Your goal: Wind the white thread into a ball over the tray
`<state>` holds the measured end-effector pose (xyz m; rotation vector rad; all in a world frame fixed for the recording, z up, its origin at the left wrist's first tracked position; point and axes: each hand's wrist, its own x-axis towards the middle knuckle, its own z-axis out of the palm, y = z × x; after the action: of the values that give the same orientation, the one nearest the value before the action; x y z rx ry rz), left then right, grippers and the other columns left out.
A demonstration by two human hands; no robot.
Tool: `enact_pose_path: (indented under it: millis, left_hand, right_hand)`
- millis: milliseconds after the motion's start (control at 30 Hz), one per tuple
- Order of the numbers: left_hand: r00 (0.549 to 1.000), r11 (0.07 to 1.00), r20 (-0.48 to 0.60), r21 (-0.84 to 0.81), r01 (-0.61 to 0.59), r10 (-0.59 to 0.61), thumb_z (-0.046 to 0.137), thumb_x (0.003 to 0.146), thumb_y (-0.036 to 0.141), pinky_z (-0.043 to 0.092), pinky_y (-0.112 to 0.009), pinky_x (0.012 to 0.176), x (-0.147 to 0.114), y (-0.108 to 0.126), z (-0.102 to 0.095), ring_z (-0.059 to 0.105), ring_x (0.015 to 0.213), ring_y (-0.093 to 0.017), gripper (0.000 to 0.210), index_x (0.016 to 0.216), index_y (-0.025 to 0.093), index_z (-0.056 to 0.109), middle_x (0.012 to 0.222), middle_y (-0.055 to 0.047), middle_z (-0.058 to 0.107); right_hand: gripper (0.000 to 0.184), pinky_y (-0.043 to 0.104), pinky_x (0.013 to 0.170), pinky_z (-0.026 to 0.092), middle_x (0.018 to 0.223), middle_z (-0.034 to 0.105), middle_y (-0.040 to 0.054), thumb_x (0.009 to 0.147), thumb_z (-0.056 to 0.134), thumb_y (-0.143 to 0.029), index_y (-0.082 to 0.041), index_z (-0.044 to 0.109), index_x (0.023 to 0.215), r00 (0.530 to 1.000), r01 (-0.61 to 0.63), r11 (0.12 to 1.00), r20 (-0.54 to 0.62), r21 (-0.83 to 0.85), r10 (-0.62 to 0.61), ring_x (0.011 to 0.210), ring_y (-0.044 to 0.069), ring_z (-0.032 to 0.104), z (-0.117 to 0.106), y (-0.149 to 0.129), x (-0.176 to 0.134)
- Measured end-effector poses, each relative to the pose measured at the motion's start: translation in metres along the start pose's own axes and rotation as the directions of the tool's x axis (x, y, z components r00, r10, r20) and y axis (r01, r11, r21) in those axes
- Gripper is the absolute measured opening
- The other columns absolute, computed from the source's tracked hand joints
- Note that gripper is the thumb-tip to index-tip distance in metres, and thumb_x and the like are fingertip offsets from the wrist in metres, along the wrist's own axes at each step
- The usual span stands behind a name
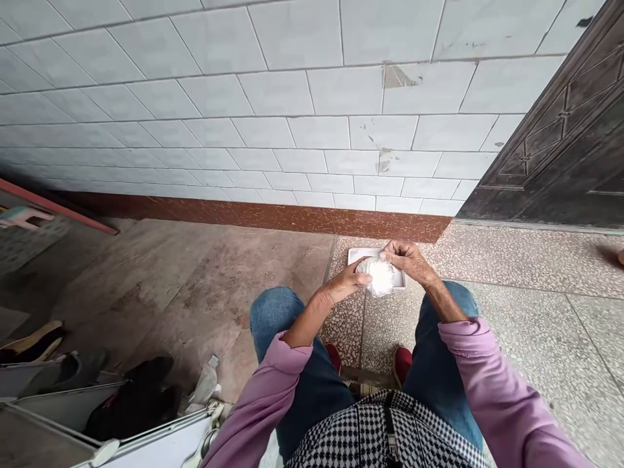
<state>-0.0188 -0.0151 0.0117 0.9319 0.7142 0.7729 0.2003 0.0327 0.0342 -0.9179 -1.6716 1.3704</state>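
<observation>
A white, crumpled bundle (381,278), perhaps thin plastic or fabric, is held up between my knees; its exact kind is too bright to make out. My left hand (348,283) wraps round its left side, thumb on the front. At its upper right edge, my right hand (405,260) pinches the material with thumb and fingertips. Below and behind both hands lies a shallow white tray (358,254) on the floor, partly covered from view by the hands and the bundle.
A white tiled wall (292,97) with a brown base stands ahead, and a dark door (560,143) is at the right. At the lower left are an open rack (63,406) with dark items, a shoe (36,341) and a crumpled plastic bag (207,380). A small stool (26,216) stands far left.
</observation>
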Motion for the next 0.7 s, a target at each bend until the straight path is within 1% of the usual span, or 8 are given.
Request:
enact_pose_path:
  millis: [100, 200, 333, 467, 567, 633, 700]
  left_hand:
    - [1.000, 0.992, 0.003, -0.123, -0.012, 0.012, 0.091, 0.062, 0.048, 0.054, -0.042, 0.097, 0.005, 0.016, 0.002, 0.071, 0.113, -0.032, 0.079, 0.131, 0.018, 0.068, 0.115, -0.014, 0.077]
    - [0.998, 0.986, -0.030, -0.153, -0.064, 0.061, 0.092, 0.060, 0.051, 0.054, -0.047, 0.104, 0.014, 0.036, 0.001, 0.071, 0.117, -0.036, 0.080, 0.129, 0.015, 0.070, 0.113, -0.016, 0.078]
    - [0.988, 0.981, -0.115, -0.150, -0.121, 0.105, 0.095, 0.058, 0.049, 0.056, -0.048, 0.102, 0.027, 0.054, -0.008, 0.071, 0.119, -0.038, 0.078, 0.124, 0.015, 0.073, 0.115, -0.017, 0.079]
    - [0.959, 0.962, -0.227, -0.172, -0.210, 0.169, 0.096, 0.058, 0.048, 0.058, -0.046, 0.097, 0.039, 0.054, -0.016, 0.073, 0.113, -0.035, 0.067, 0.113, 0.017, 0.074, 0.110, -0.014, 0.079]
    - [0.909, 0.944, -0.361, -0.167, -0.284, 0.210, 0.095, 0.057, 0.048, 0.058, -0.042, 0.093, 0.048, 0.045, -0.023, 0.074, 0.102, -0.030, 0.065, 0.110, 0.017, 0.072, 0.103, -0.010, 0.078]
    - [0.856, 0.944, -0.467, -0.114, -0.308, 0.223, 0.096, 0.055, 0.046, 0.057, -0.039, 0.091, 0.054, 0.038, -0.028, 0.072, 0.098, -0.026, 0.071, 0.114, 0.017, 0.070, 0.104, -0.008, 0.077]
    - [0.792, 0.955, -0.560, -0.003, -0.295, 0.243, 0.098, 0.050, 0.042, 0.055, -0.036, 0.091, 0.059, 0.031, -0.034, 0.071, 0.101, -0.025, 0.079, 0.119, 0.018, 0.066, 0.109, -0.008, 0.076]
  right_hand:
    - [0.063, 0.025, 0.048, 0.028, 0.054, 0.042, -0.0057, 0.084, 0.075, -0.078, -0.022, 0.051, 0.066, 0.997, 0.021, 1.000, -0.068, 0.003, -0.021, 0.048, 0.010, 0.034, -0.001, -0.002, 0.012]
    - [0.060, 0.025, 0.047, 0.029, 0.054, 0.043, -0.0052, 0.086, 0.072, -0.076, -0.023, 0.052, 0.067, 0.993, 0.015, 1.000, -0.115, -0.016, -0.017, 0.047, 0.010, 0.036, -0.003, 0.000, 0.026]
    - [0.054, 0.025, 0.047, 0.030, 0.055, 0.046, -0.0044, 0.088, 0.067, -0.070, -0.023, 0.050, 0.068, 0.992, 0.005, 0.998, -0.125, -0.065, -0.013, 0.047, 0.011, 0.037, -0.001, 0.010, 0.038]
    - [0.052, 0.026, 0.053, 0.036, 0.056, 0.050, -0.0016, 0.092, 0.060, -0.066, -0.024, 0.047, 0.065, 0.995, -0.016, 0.983, -0.098, -0.185, -0.002, 0.052, 0.014, 0.044, 0.014, 0.024, 0.038]
    - [0.048, 0.028, 0.059, 0.037, 0.060, 0.055, 0.0001, 0.097, 0.058, -0.059, -0.023, 0.051, 0.067, 1.000, -0.010, 0.959, -0.009, -0.282, 0.008, 0.058, 0.016, 0.050, 0.026, 0.027, 0.030]
    - [0.045, 0.028, 0.061, 0.035, 0.062, 0.055, 0.0000, 0.102, 0.055, -0.054, -0.022, 0.053, 0.070, 0.998, 0.022, 0.944, 0.068, -0.329, 0.000, 0.060, 0.016, 0.050, 0.030, 0.021, 0.024]
    - [0.042, 0.028, 0.062, 0.035, 0.064, 0.053, -0.0007, 0.104, 0.053, -0.051, -0.022, 0.056, 0.074, 0.993, 0.048, 0.939, 0.115, -0.340, -0.009, 0.061, 0.016, 0.047, 0.028, 0.009, 0.020]
